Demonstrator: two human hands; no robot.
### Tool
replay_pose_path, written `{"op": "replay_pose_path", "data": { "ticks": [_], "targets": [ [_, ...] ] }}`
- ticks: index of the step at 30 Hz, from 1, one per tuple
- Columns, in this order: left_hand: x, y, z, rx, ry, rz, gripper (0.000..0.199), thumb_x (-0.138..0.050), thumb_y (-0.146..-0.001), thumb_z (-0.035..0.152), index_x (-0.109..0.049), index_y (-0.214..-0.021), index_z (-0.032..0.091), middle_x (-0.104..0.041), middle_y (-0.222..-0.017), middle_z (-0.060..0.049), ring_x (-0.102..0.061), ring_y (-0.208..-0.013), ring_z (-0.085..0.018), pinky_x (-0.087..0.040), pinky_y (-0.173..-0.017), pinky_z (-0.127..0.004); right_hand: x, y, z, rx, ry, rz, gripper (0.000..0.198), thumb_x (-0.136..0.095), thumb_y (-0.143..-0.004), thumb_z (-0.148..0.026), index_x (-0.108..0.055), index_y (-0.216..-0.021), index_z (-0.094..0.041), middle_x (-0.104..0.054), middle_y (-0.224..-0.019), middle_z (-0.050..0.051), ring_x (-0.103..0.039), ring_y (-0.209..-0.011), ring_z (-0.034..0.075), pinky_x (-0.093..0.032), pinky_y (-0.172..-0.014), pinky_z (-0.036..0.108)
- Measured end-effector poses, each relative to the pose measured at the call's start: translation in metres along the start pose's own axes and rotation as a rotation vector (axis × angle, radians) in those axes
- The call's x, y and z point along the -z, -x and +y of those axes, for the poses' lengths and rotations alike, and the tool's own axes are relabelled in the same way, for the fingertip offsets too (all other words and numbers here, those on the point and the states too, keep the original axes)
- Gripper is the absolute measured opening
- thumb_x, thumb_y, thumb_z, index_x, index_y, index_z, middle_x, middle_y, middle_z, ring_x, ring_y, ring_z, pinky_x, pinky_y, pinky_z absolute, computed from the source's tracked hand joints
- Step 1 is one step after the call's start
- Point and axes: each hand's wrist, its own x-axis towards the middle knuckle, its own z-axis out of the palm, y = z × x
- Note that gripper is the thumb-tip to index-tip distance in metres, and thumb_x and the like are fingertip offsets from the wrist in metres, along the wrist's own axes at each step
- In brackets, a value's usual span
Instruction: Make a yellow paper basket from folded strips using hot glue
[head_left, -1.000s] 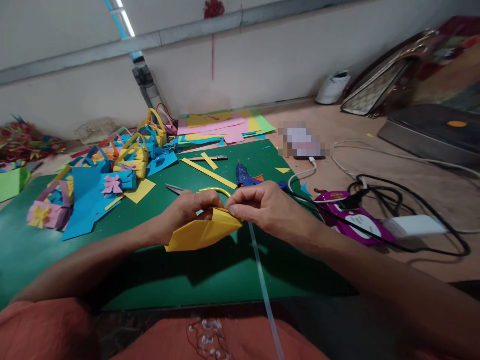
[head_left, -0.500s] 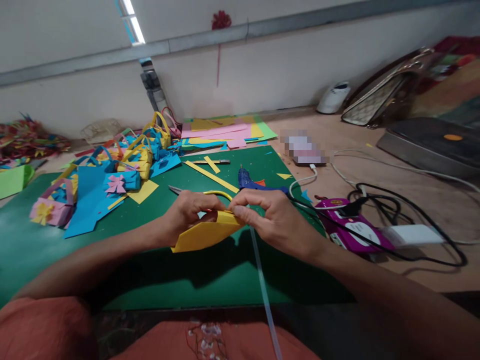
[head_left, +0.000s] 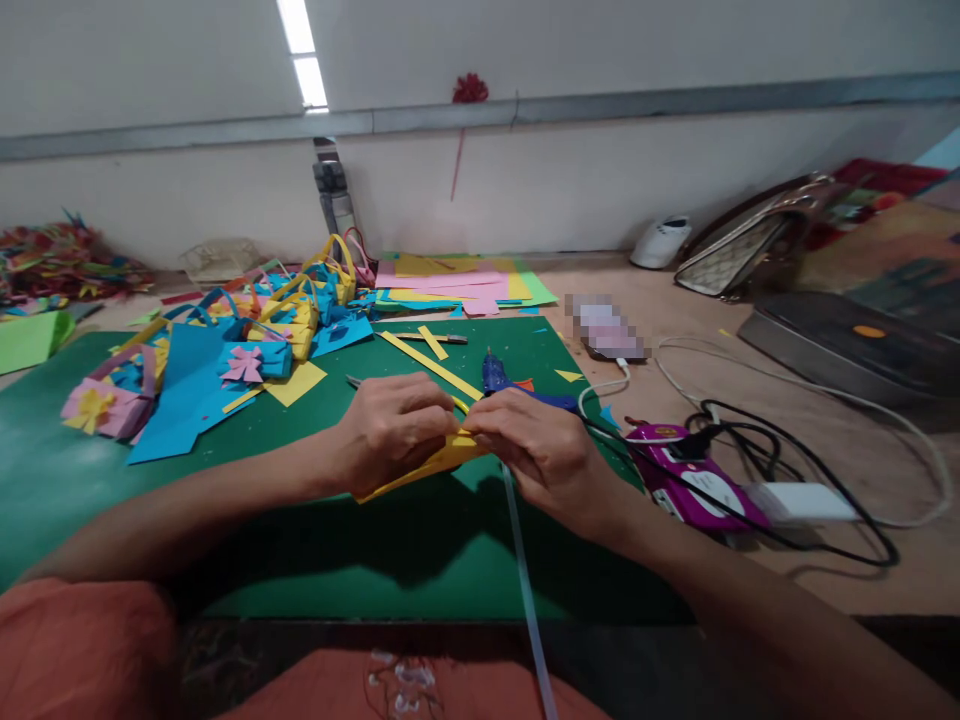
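Note:
Between my two hands, above the green mat [head_left: 300, 560], is a folded yellow paper piece [head_left: 420, 470]. My left hand [head_left: 397, 430] is closed over its left and upper part, hiding much of it. My right hand [head_left: 532, 445] pinches its right end, fingertips almost touching the left ones. Just behind the hands lie scissors [head_left: 460, 405] with yellow handles, mostly covered; a blade tip shows left of my left hand. A blue glue gun [head_left: 495, 376] lies beyond my right hand. From under that hand a translucent glue stick [head_left: 525, 580] runs towards my lap.
Small paper baskets [head_left: 109, 405] in several colours stand at left, beside blue sheets [head_left: 176, 390]. Yellow strips [head_left: 431, 365] and a cutter [head_left: 442, 339] lie behind the scissors. At right are a phone [head_left: 607, 330], a purple power strip [head_left: 682, 480] with cables, and a dark case [head_left: 817, 345].
My left hand has rolled over the top of the yellow paper, covering more of it. The right fingers have also turned down over its end. The camera view has tilted slightly.

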Motion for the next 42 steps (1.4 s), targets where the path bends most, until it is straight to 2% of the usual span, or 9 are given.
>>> {"op": "replay_pose_path", "data": {
  "ticks": [4, 8, 15, 19, 24, 29, 34, 38, 42],
  "targets": [
    [0.001, 0.0, 0.001, -0.078, -0.113, -0.044, 0.021, -0.044, -0.087, 0.019, -0.057, -0.071, 0.015, -0.065, -0.072, -0.006, -0.051, -0.059, -0.012, -0.039, -0.054, -0.025, -0.001, 0.0, 0.0, 0.135, 0.238, 0.007, 0.018, -0.042, -0.086, -0.007, -0.059, -0.083, -0.012, -0.065, -0.079, 0.009, -0.056, -0.075, 0.016, -0.045, -0.069, 0.031],
    [-0.001, 0.001, 0.003, -0.104, -0.168, -0.094, 0.026, -0.04, -0.089, 0.021, -0.056, -0.068, 0.016, -0.063, -0.07, -0.005, -0.051, -0.059, -0.013, -0.038, -0.055, -0.026, -0.003, 0.0, -0.002, 0.213, 0.434, -0.041, 0.026, -0.036, -0.086, -0.005, -0.061, -0.085, -0.01, -0.066, -0.081, 0.012, -0.058, -0.078, 0.018, -0.044, -0.074, 0.036],
    [0.002, 0.001, 0.0, 0.021, -0.162, -0.177, 0.026, -0.041, -0.088, 0.02, -0.06, -0.07, 0.015, -0.063, -0.066, -0.004, -0.053, -0.059, -0.013, -0.04, -0.054, -0.024, -0.003, 0.004, -0.003, 0.208, 0.555, 0.001, 0.022, -0.039, -0.085, -0.006, -0.061, -0.084, -0.012, -0.066, -0.078, 0.009, -0.057, -0.076, 0.017, -0.043, -0.077, 0.035],
    [0.004, 0.0, -0.006, 0.053, -0.162, -0.224, 0.027, -0.041, -0.087, 0.015, -0.062, -0.069, 0.015, -0.063, -0.065, -0.004, -0.054, -0.061, -0.012, -0.041, -0.056, -0.023, -0.003, 0.005, 0.0, 0.198, 0.57, 0.023, 0.02, -0.042, -0.084, -0.005, -0.06, -0.084, -0.012, -0.066, -0.078, 0.008, -0.057, -0.076, 0.016, -0.043, -0.079, 0.035],
    [0.001, 0.003, -0.007, 0.053, -0.144, -0.209, 0.026, -0.042, -0.088, 0.018, -0.062, -0.072, 0.016, -0.064, -0.066, -0.004, -0.052, -0.061, -0.013, -0.041, -0.057, -0.024, -0.004, 0.007, 0.003, 0.197, 0.556, 0.041, 0.016, -0.045, -0.083, -0.006, -0.06, -0.086, -0.011, -0.066, -0.079, 0.008, -0.058, -0.078, 0.016, -0.044, -0.082, 0.036],
    [-0.002, 0.004, -0.001, 0.003, -0.136, -0.217, 0.027, -0.041, -0.088, 0.023, -0.062, -0.072, 0.016, -0.063, -0.067, -0.005, -0.05, -0.06, -0.014, -0.038, -0.056, -0.026, -0.004, 0.007, 0.001, 0.259, 0.536, 0.01, 0.023, -0.039, -0.083, -0.003, -0.06, -0.087, -0.01, -0.067, -0.08, 0.009, -0.058, -0.076, 0.016, -0.045, -0.082, 0.038],
    [0.003, 0.002, -0.005, -0.01, -0.177, -0.255, 0.027, -0.04, -0.088, 0.02, -0.062, -0.073, 0.016, -0.064, -0.069, -0.005, -0.051, -0.062, -0.014, -0.038, -0.056, -0.026, -0.002, 0.007, -0.001, 0.273, 0.553, 0.033, 0.021, -0.041, -0.081, -0.003, -0.059, -0.088, -0.008, -0.068, -0.081, 0.011, -0.06, -0.076, 0.017, -0.045, -0.083, 0.04],
    [0.011, -0.002, -0.018, 0.081, -0.186, -0.331, 0.03, -0.038, -0.087, 0.018, -0.064, -0.071, 0.016, -0.064, -0.07, -0.005, -0.054, -0.066, -0.013, -0.04, -0.058, -0.023, -0.001, 0.008, 0.005, 0.24, 0.552, 0.094, 0.019, -0.043, -0.081, -0.002, -0.057, -0.089, -0.012, -0.068, -0.081, 0.009, -0.061, -0.079, 0.016, -0.045, -0.085, 0.039],
    [0.02, -0.007, -0.029, 0.264, -0.096, -0.452, 0.028, -0.042, -0.085, 0.016, -0.064, -0.068, 0.014, -0.064, -0.071, -0.005, -0.057, -0.066, -0.013, -0.041, -0.059, -0.021, 0.0, 0.006, 0.013, 0.163, 0.479, 0.162, 0.014, -0.05, -0.08, -0.004, -0.055, -0.088, -0.015, -0.068, -0.081, 0.007, -0.061, -0.08, 0.016, -0.045, -0.083, 0.037]
  ]
}}
